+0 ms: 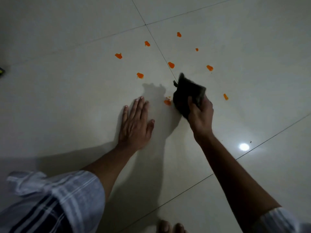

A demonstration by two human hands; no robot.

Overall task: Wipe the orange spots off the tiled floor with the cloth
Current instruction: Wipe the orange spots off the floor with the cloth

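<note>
Head view: the pale glossy tiled floor point(67, 47) is crossed by thin dark grout lines and dotted with small orange spots point(171, 64), scattered ahead of the person on both sides of one grout line. The left hand point(135, 122) lies flat on the floor, palm down, fingers straight and slightly spread, holding nothing. The right hand point(201, 113) has its fingers and thumb curled round a dark crumpled cloth point(185, 95), which bunches up above the hand, its lower part near the floor. One smeared orange spot point(167, 102) sits just beside the cloth, between the two hands. Striped light-grey sleeves point(58, 199) cover the upper arms. Bare toes point(170, 227) show at the bottom edge. A bright light reflection point(244, 146) glares on the tile to the right.
</note>
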